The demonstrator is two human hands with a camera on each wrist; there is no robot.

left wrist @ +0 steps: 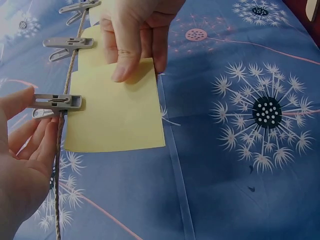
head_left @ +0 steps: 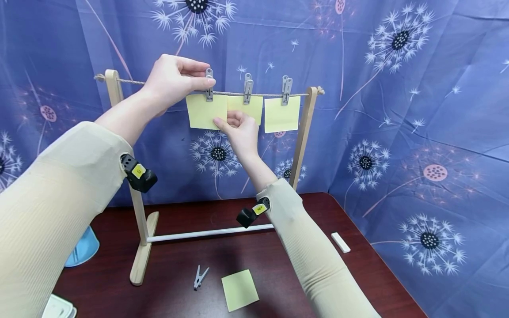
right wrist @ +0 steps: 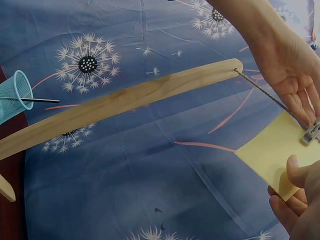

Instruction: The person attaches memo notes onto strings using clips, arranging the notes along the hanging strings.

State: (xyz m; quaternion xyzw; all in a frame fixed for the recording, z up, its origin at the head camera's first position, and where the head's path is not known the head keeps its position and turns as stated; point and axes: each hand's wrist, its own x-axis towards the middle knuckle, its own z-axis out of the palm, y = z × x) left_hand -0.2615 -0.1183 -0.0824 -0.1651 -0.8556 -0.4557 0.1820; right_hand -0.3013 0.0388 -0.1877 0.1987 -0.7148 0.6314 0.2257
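My left hand point(head_left: 171, 81) pinches a grey clothespin point(head_left: 209, 90) between thumb and fingers at the rope point(head_left: 230, 93). The clothespin sits over the top edge of a yellow sticky note point(head_left: 204, 112), which hangs below the rope. My right hand point(head_left: 244, 134) pinches this note near its lower right corner, the thumb in front, as the left wrist view also shows. To the right, a second sticky note point(head_left: 254, 106) and a third one point(head_left: 281, 115) hang from the rope by two more clothespins, the middle one point(head_left: 248, 92) and the right one point(head_left: 286, 93).
The rope runs between two wooden posts point(head_left: 304, 137), joined low down by a white rod point(head_left: 210, 234). On the dark red table lie a loose clothespin point(head_left: 199, 278), another sticky note point(head_left: 240, 291) and a white bar point(head_left: 340, 242). A blue mesh holder point(right wrist: 24, 90) stands left of the rack.
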